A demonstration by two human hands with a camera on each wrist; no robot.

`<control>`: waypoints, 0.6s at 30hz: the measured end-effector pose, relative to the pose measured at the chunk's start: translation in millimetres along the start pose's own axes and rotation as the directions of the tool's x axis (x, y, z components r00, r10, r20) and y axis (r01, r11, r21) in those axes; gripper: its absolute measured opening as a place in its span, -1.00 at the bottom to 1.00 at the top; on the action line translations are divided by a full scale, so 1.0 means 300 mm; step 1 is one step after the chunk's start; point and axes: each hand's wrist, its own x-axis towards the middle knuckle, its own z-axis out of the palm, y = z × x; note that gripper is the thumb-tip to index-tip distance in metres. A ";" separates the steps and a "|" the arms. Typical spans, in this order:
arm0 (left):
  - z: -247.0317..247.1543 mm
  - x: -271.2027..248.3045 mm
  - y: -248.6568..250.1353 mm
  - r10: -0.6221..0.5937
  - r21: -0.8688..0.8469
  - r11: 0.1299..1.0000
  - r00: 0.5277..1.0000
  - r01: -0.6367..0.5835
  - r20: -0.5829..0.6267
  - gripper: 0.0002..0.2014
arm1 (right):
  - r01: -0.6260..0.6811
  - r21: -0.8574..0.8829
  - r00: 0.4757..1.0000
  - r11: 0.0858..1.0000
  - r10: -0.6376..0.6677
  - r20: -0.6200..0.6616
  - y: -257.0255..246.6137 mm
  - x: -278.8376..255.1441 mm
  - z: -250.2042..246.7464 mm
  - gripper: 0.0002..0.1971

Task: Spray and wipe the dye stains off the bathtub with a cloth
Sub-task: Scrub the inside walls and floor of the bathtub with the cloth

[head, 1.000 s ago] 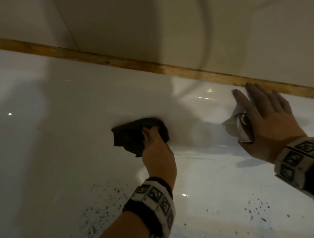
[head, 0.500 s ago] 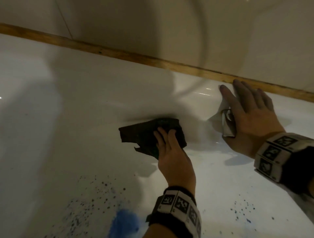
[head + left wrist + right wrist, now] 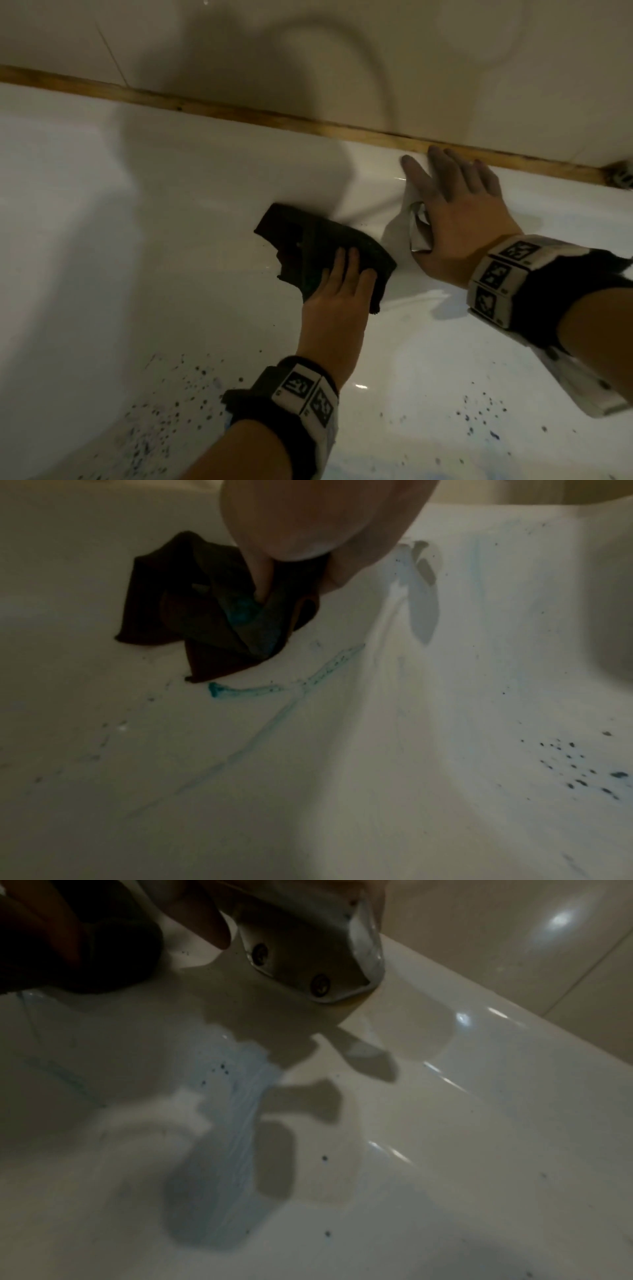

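**Cloth pressed to the tub wall, other hand braced on the handle**

Left hand [image 3: 337, 294] lies flat on the dark cloth [image 3: 308, 246], my fingers straight on top and pressing it against the white bathtub [image 3: 102, 240] wall; in the left wrist view my thumb is tucked into a fold of the cloth, where a teal smear shows. Right hand [image 3: 459, 219], at 3 o'clock from the cloth and just beside it, is spread with fingers extended over a metal grab handle [image 3: 308, 947] on the tub's far rim, fingertips reaching toward the wooden strip [image 3: 239, 111] under the tiled wall [image 3: 445, 68]. In the right wrist view, 2 screws show on the handle's mounting plate.

Dye stains remain: dark blue specks [image 3: 164, 411] at 7 o'clock from the cloth, another scatter [image 3: 486, 411] at 5 o'clock, and a teal streak [image 3: 246, 689] just below the cloth's lower edge in the left wrist view. A pale blue wiped patch [image 3: 232, 1123] lies under my right wrist.
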 end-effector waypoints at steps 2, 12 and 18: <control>-0.001 0.011 0.003 0.008 0.034 0.999 1.000 -0.008 0.018 -0.42 | -0.020 -0.001 1.000 1.000 0.020 0.019 0.003 0.001 -0.011 -0.13; -0.013 0.013 0.019 -0.011 0.026 1.000 1.000 0.011 0.002 -0.47 | -0.015 0.004 0.997 1.000 0.015 0.079 -0.010 -0.001 -0.030 -0.16; -0.009 0.060 0.083 -0.203 -0.168 0.967 0.977 0.191 -0.058 -0.56 | -0.011 -0.019 0.987 1.000 0.014 0.162 -0.012 -0.004 -0.055 -0.02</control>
